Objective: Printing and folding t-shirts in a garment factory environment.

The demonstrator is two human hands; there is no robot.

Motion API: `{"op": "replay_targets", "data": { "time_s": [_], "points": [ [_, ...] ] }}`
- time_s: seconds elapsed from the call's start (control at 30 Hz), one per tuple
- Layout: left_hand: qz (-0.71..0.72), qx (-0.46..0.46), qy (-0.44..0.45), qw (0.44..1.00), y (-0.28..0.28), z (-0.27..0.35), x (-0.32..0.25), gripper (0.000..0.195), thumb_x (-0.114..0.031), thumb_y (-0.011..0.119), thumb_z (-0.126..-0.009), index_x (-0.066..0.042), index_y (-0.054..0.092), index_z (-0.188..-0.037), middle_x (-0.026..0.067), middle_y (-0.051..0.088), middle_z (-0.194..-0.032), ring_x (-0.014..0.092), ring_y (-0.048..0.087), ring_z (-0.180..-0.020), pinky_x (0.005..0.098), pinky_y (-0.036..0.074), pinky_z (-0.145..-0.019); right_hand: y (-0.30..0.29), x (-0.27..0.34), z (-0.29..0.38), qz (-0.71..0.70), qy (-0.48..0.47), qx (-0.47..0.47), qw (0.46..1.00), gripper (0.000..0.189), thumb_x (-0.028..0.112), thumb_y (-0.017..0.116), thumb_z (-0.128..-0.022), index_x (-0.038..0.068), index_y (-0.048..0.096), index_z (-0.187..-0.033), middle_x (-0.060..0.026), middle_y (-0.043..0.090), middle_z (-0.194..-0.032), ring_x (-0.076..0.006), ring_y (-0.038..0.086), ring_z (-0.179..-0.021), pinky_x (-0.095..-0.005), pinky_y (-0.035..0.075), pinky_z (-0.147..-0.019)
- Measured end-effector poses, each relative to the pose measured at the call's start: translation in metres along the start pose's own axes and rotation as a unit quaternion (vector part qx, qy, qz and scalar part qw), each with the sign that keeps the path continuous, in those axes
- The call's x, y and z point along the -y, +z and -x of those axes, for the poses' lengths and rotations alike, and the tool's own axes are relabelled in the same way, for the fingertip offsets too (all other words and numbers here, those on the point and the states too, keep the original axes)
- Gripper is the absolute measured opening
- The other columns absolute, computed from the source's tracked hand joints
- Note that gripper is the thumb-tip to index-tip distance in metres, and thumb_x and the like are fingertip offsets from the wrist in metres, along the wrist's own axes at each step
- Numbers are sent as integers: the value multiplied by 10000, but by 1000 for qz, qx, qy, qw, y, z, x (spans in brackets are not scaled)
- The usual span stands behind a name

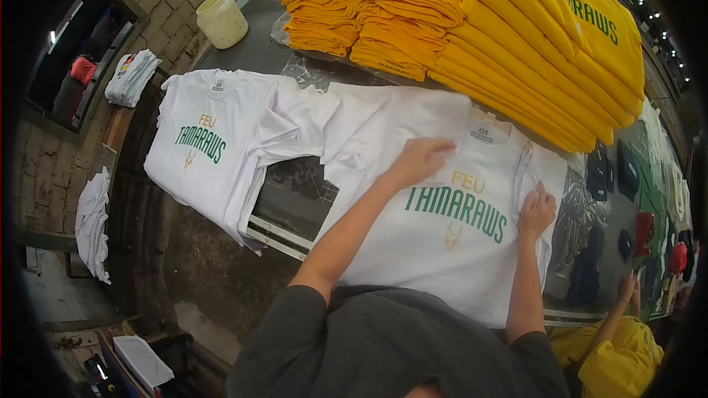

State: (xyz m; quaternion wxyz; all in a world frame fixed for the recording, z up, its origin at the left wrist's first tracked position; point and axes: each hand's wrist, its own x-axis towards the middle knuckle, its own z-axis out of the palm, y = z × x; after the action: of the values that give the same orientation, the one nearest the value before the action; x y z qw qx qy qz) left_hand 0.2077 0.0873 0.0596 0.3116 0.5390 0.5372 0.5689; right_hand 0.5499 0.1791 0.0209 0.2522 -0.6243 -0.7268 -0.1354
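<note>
A white printed T-shirt [420, 249] lies face up on the dark table before me, its collar towards the yellow shirts. My left hand [426, 160], slightly blurred, is over the shirt's left shoulder area, fingers pointing towards the collar; whether it grips cloth is unclear. At the right side, my right hand [537, 210] touches the sleeve, where the fabric is folded inward; its grip cannot be made out. The left sleeve is spread out. To the left lies a stack of white T-shirts [193, 177] with the same print, its sleeves reaching the shirt before me.
Folded yellow shirts [321, 0] and a tall stack of yellow shirts [531, 61] stand at the table's far side. A cream plastic jar [222, 21] stands at the back left. Clear plastic [572, 221] lies right. A co-worker in yellow [619, 359] is at the lower right.
</note>
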Motion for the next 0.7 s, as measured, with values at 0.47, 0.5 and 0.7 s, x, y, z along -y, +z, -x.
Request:
{"op": "replay_targets", "data": {
  "time_s": [0.47, 0.5, 0.7],
  "points": [
    [-362, -315, -198, 855, -139, 31, 52, 562, -296, 684, -715, 80, 502, -1092, 232, 571, -1039, 357, 564, -951, 383, 434, -863, -3, -6, 2, 8, -1, -7, 1000, 375, 296, 537, -819, 201, 578, -1179, -77, 519, -933, -259, 503, -874, -393, 384, -756],
    [-368, -321, -234, 841, -137, 27, 49, 553, -325, 673, -730, 87, 518, -1066, 246, 579, -1029, 357, 573, -944, 370, 441, -855, -2, -4, 0, 1, -2, -10, 1000, 376, 297, 539, -816, 199, 580, -1177, -78, 519, -933, -258, 502, -876, -392, 382, -756],
    [-496, -273, -145, 811, -137, 15, 3, 265, -258, 554, -852, -31, 628, -967, 172, 629, -949, 358, 593, -867, 417, 459, -714, -1, -7, 0, -3, 9, 0, 1000, 381, 298, 546, -807, 198, 584, -1173, -77, 518, -932, -251, 501, -876, -383, 376, -752]
  ]
}}
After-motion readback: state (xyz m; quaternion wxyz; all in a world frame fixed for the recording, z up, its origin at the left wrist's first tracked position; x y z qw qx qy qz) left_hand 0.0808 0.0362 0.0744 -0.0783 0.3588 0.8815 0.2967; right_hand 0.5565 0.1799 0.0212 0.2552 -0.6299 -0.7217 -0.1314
